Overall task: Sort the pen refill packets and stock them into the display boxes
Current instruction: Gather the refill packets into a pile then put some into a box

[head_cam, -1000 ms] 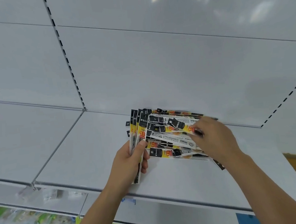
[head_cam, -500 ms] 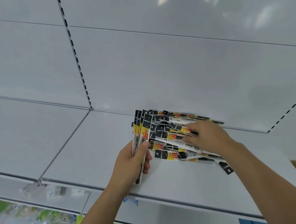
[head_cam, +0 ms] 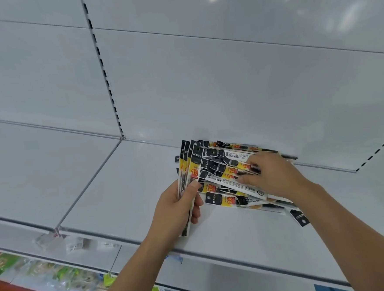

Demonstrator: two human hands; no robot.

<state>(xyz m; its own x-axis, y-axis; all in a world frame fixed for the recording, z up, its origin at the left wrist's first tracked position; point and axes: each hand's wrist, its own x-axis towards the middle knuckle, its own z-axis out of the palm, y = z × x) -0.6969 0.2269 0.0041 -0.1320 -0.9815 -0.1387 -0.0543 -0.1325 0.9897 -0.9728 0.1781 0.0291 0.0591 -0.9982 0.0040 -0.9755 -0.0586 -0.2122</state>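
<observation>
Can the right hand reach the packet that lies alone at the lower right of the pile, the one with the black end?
Probably yes. The stray packet lies flat on the shelf just below the right hand, with nothing on top of it. But that hand is pinching packets in the loose pile, so it must let go first.

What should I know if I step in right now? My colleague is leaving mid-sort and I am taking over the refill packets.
Left hand: grips an upright bundle of sorted packets, thumb across the front.
Right hand: fingertips pinching a packet in the loose pile lying on the white shelf.
Done: some packets gathered into the bundle.
Left: sort the remaining pile. No display boxes are in view, so nothing visibly stocked yet.
</observation>
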